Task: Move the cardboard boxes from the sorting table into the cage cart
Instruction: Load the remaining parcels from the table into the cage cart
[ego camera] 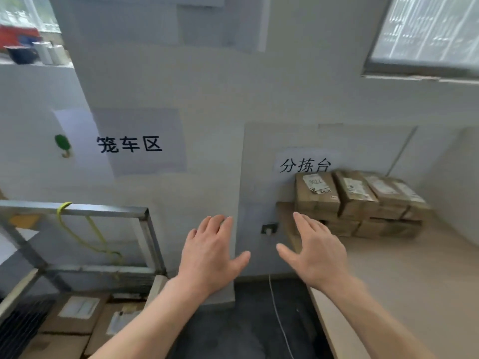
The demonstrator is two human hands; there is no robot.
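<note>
Several brown cardboard boxes point(360, 200) with white labels are stacked in two layers at the far corner of the pale sorting table point(404, 275), against the wall. The metal-framed cage cart point(103, 211) stands at the lower left, with a few labelled boxes point(77, 314) lying inside it. My left hand point(210, 255) and my right hand point(316, 252) are stretched forward between cart and table, fingers spread, both holding nothing. My right hand hovers over the table's left edge, short of the stack.
A grey wall ahead carries two paper signs point(129, 145) with black characters. A yellow cord point(77, 229) hangs from the cart's top rail. A dark floor gap point(259, 320) separates cart and table, with a thin white cable crossing it. A window is at the upper right.
</note>
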